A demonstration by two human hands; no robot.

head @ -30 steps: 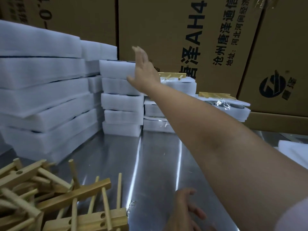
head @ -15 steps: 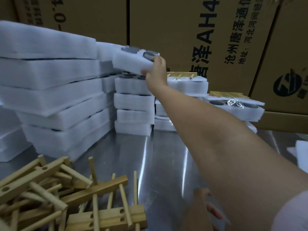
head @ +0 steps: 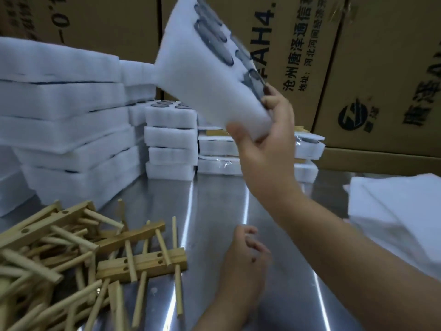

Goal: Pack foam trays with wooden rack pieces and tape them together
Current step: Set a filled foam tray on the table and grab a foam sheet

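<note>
My right hand [head: 267, 139] grips the near end of a white foam tray [head: 205, 68] and holds it tilted up in the air above the steel table [head: 238, 235]. Dark round cut-outs show along the tray's upper face. My left hand [head: 245, 256] hovers low over the table with its fingers loosely curled and holds nothing. A heap of wooden rack pieces [head: 78, 261], bars with dowels, lies at the front left. A stack of foam trays [head: 170, 142] stands at the back centre.
Tall piles of larger foam slabs [head: 64, 130] fill the left. Taped foam packs with wood [head: 307, 149] sit behind my right hand. Folded white sheets [head: 396, 211] lie at the right. Cardboard boxes [head: 358, 68] wall off the back.
My right hand has lifted the top foam tray off the back stack and drawn it toward me, tilting it up. My left hand has risen slightly over the table.
</note>
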